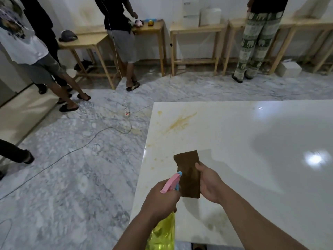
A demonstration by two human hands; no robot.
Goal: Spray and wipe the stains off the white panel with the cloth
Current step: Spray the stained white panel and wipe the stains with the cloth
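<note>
- White panel: glossy, lies flat; its left edge and far-left corner are in view, marble floor beyond them.
- Stains: a yellow-brown streak near the far-left corner, with smaller specks running along the left edge toward the near side. A fainter yellowish patch sits near the near edge, under the right forearm.
- Left hand: fingers curled round the neck of the spray bottle, over the panel's left edge near the near-left corner. Bottle body yellow and translucent, head pink with a blue nozzle tip pointing toward the cloth.
- Right hand: grips the cloth along its right side, thumb at the upper part. Cloth is brown, held up off the panel surface, just right of the nozzle; whether nozzle and cloth touch cannot be told.
- Cloth casts a shadow on the panel beside and below it.
- Surroundings: several people stand at wooden benches along the far wall; a power strip with cables lies on the floor.
</note>
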